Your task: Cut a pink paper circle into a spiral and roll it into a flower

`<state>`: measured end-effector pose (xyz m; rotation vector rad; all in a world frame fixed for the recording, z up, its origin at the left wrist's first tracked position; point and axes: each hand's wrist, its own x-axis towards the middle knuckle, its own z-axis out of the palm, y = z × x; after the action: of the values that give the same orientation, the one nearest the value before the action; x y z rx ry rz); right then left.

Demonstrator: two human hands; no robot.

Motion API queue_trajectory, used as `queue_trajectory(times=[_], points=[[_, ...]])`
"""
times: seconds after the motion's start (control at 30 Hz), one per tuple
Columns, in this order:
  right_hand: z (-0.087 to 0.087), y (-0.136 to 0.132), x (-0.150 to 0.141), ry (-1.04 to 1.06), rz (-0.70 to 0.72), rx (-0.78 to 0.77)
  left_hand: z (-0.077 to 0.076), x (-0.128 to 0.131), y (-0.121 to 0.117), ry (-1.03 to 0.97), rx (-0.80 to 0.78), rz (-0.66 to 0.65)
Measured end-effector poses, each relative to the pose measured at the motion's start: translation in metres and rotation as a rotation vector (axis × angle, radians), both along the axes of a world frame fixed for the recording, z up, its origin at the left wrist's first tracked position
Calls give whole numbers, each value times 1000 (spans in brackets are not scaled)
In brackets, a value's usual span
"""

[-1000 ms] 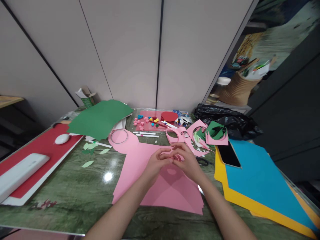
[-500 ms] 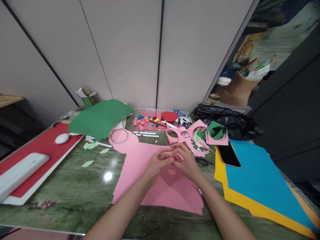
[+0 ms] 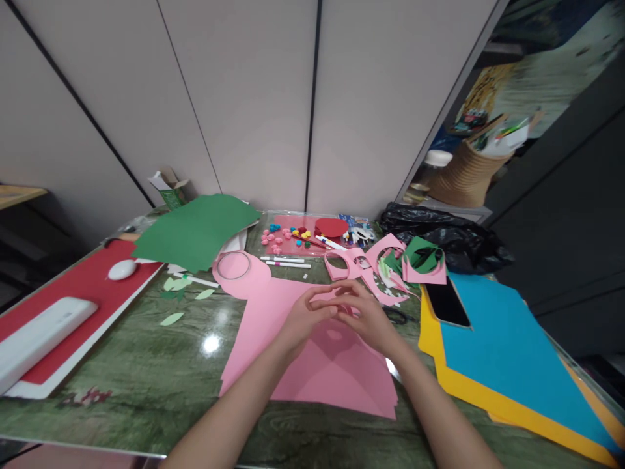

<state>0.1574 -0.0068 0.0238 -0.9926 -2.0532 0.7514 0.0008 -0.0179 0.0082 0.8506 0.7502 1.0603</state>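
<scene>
Above the stack of pink paper sheets [image 3: 312, 378], both hands meet with their fingers bent and tips together. My left hand [image 3: 310, 319] has its thumb and fingers closed toward the right one. My right hand [image 3: 364, 316] curves in from the other side, fingertips touching or overlapping the left fingers. A bit of pink shows between the fingers, but I cannot make out whether it is a held piece or the sheet below. Just right of the hands lie dark scissor handles [image 3: 395, 315]. A pink paper round [image 3: 244, 286] with a ring [image 3: 234, 276] on it adjoins the stack's upper left.
Pink paper offcuts [image 3: 385, 251], a phone [image 3: 446, 303] and blue sheets [image 3: 508, 339] over yellow ones lie right. Markers [image 3: 288, 264] and a clear tray [image 3: 254, 247] with small coloured balls stand behind. Left are green paper [image 3: 195, 231], leaf cutouts [image 3: 172, 319] and a white device [image 3: 49, 339].
The fingers of both hands have shifted slightly, the left fingers stretching a little further over toward the right hand. Everything on the table stays in place.
</scene>
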Motion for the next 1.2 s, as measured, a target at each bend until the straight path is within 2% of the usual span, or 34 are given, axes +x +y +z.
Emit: queue_trajectory(times=[0.2,0.53,0.77,1.03,1.2], points=[[-8,0,-1,34,-101,38,-4,1,0,-38,-49,-2],[-7,0,-5,62,-131,8,-3,6,-3,-156,-94,-39],[-7,-1,-6,66,-147,20,-2,6,-2,-173,-91,5],[5,-3,-2,70,-76,-2,-5,3,1,-169,-95,79],[6,-3,2,115,-120,-20,-3,3,1,-79,-53,165]])
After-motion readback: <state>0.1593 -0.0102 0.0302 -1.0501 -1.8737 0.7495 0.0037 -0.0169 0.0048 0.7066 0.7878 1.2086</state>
